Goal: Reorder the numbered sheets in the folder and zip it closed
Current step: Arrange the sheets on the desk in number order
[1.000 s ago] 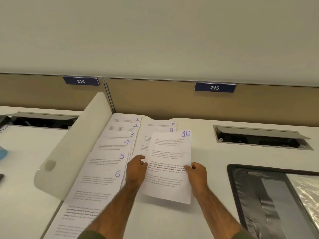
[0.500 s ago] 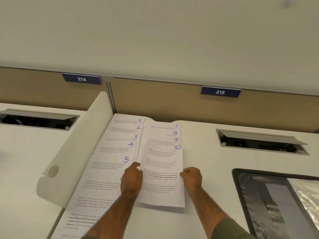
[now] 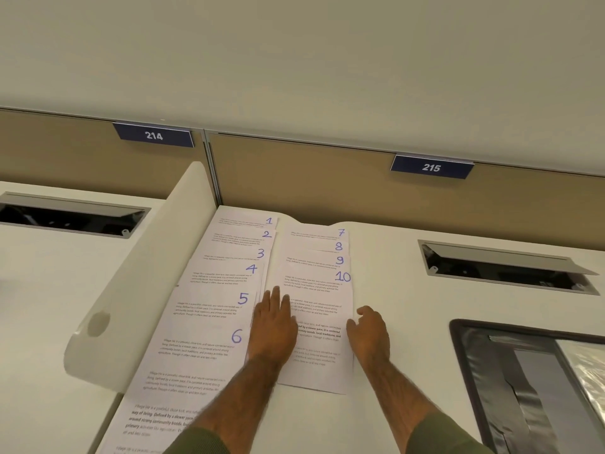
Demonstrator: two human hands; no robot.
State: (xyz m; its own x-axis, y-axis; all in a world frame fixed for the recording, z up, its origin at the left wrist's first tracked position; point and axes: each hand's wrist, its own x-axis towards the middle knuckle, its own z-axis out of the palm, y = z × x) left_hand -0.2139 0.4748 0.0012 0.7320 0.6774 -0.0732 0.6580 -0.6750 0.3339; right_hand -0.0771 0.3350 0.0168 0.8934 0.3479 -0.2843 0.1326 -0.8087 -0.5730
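Observation:
White printed sheets with blue handwritten numbers lie fanned on the white desk in two columns. Sheets 1 to 6 [image 3: 209,309] run down the left column; sheets 7 to 9 [image 3: 322,247] sit at the top of the right column. Sheet 10 [image 3: 319,290] lies lowest in that column, flat on the desk. My left hand [image 3: 273,326] rests flat on sheet 10's left edge, fingers straight. My right hand [image 3: 368,332] sits at its right edge, fingers loosely curled, holding nothing. The black zip folder [image 3: 510,385] lies open at the lower right, partly cut off.
A white curved divider panel [image 3: 137,286] rises left of the sheets. Tan partitions with signs 214 [image 3: 154,136] and 215 [image 3: 431,167] close off the back. Cable slots are sunk in the desk at the left [image 3: 70,217] and right [image 3: 504,268].
Sheet 10 went from held above the right column to lying flat below sheet 9. Both hands let go of it; the left hand flattened onto it.

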